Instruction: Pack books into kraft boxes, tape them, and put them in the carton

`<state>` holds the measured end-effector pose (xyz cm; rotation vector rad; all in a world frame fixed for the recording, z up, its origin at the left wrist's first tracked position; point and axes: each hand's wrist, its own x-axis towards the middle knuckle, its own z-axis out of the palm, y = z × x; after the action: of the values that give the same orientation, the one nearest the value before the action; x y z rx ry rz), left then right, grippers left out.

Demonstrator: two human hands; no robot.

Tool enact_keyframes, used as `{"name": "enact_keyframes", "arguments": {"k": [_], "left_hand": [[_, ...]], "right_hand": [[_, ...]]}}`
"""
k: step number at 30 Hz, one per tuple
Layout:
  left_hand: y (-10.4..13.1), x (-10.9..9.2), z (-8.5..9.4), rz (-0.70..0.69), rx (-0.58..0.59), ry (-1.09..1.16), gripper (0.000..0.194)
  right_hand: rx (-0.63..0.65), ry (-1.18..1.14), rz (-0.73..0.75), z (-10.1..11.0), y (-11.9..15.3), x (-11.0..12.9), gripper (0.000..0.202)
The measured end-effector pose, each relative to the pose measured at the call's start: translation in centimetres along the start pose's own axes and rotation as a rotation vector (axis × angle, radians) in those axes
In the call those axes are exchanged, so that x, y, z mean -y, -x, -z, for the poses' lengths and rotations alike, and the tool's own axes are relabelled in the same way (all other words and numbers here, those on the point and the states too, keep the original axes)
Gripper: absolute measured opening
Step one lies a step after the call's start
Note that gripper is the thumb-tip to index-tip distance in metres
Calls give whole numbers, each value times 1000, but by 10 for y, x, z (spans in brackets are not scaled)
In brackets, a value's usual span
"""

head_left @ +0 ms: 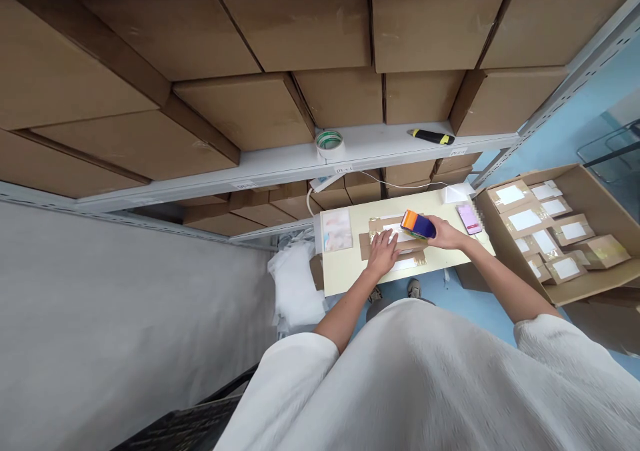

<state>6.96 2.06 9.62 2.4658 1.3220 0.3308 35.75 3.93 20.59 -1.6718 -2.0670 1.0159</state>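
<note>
My left hand lies with its fingers spread on a small cardboard box that bears a white label. My right hand is closed around an orange and dark-blue block, which looks like a tape dispenser, over the right part of this box. Its underside is hidden. Nearer my body, another piece of cardboard with a white label and shiny tape lies on the pale yellow table. A phone with a pink screen rests to the right of my right hand.
Behind the table stands a metal shelf stacked with large cartons. On it lie a tape roll and a black-and-yellow utility knife. A big open carton at right holds several labelled boxes. White packing bags sit left.
</note>
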Motion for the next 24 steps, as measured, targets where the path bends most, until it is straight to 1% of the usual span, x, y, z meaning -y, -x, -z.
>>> {"name": "enact_keyframes", "arguments": {"k": [1, 3, 5, 8, 10, 14, 17, 19, 21, 23, 24], "left_hand": [[0, 0, 0, 0, 1, -2, 60], [0, 0, 0, -1, 6, -6, 61], [0, 0, -1, 0, 4, -7, 62], [0, 0, 0, 1, -2, 0, 61], [0, 0, 1, -2, 5, 4, 60], [1, 0, 3, 3, 21, 8, 58], [-1, 0, 10, 20, 35, 48, 55], [-7, 1, 19, 53, 25, 122, 48], [-16, 0, 30, 112, -21, 242, 41], [-29, -4, 41, 194, -89, 423, 34], [-37, -7, 46, 247, -115, 547, 32]], "right_hand": [[2, 13, -11, -2, 0, -1, 83], [1, 42, -35, -7, 0, -4, 79], [-11, 78, -52, -9, 0, -8, 69], [-18, 96, -62, -7, 1, -14, 55], [-1, 58, -63, -3, 4, -18, 51], [30, -47, -53, 1, 10, -23, 49], [37, -96, -62, 1, 12, -26, 45], [36, -111, -63, 1, 12, -27, 43], [32, -118, -62, 1, 12, -28, 42], [32, -121, -65, 2, 11, -28, 42], [34, -122, -67, 2, 10, -28, 42]]}}
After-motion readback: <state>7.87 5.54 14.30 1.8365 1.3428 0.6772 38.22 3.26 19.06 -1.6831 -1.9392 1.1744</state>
